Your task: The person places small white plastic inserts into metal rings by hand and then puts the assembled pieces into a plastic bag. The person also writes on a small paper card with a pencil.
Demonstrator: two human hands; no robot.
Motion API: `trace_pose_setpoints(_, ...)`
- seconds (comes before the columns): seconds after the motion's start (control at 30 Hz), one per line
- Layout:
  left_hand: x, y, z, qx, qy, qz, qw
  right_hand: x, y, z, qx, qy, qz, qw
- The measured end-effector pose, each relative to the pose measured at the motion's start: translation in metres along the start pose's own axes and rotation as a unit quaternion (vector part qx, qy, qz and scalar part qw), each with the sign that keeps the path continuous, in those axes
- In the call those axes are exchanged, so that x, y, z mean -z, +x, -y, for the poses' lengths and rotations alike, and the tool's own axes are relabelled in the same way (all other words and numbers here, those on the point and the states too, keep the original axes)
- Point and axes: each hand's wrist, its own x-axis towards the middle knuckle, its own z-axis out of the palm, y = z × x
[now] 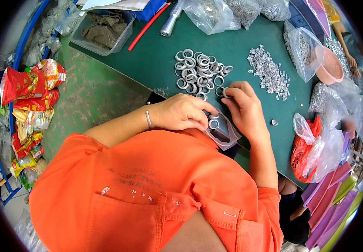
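Near the table's front edge my left hand [182, 112] is closed at the rim of a clear plastic bag [231, 133], keeping its mouth spread. A couple of silver metal rings [214, 124] show in the bag's mouth, by my left fingertips. My right hand [246, 110] pinches one silver ring [227, 93] between thumb and fingers, just above and right of the bag. Beyond both hands lies a loose pile of similar rings [196, 73]. To the right of the pile, many small silver metal pieces [268, 72] are spread over the green tabletop [232, 50].
A plastic tub [120, 40] with a grey rag, a red pencil [150, 26] and bags of metal parts [208, 17] line the far side. On the right are a pink bowl [329, 65], a red plastic bag [309, 147] and a lone small metal piece [274, 122].
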Motion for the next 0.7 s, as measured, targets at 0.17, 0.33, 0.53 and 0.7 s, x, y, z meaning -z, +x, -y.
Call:
trace_pose_setpoints(0.17,0.001,0.0,0.0,0.0,-0.003,0.0,1.0,-0.007,0.003,-0.008,0.026,-0.055,-0.033,0.998)
trace_pose_setpoints(0.33,0.001,-0.002,0.0,0.012,-0.012,0.003,1.0,0.021,0.005,0.009,0.031,0.173,0.155,0.972)
trace_pose_setpoints(0.53,-0.001,-0.002,0.004,-0.005,-0.01,-0.004,1.0,-0.012,0.038,0.012,0.04,-0.016,-0.033,0.999)
trace_pose_setpoints(0.7,-0.001,-0.003,0.003,0.004,-0.008,0.005,1.0,-0.022,0.043,0.013,-0.005,-0.012,-0.002,1.0)
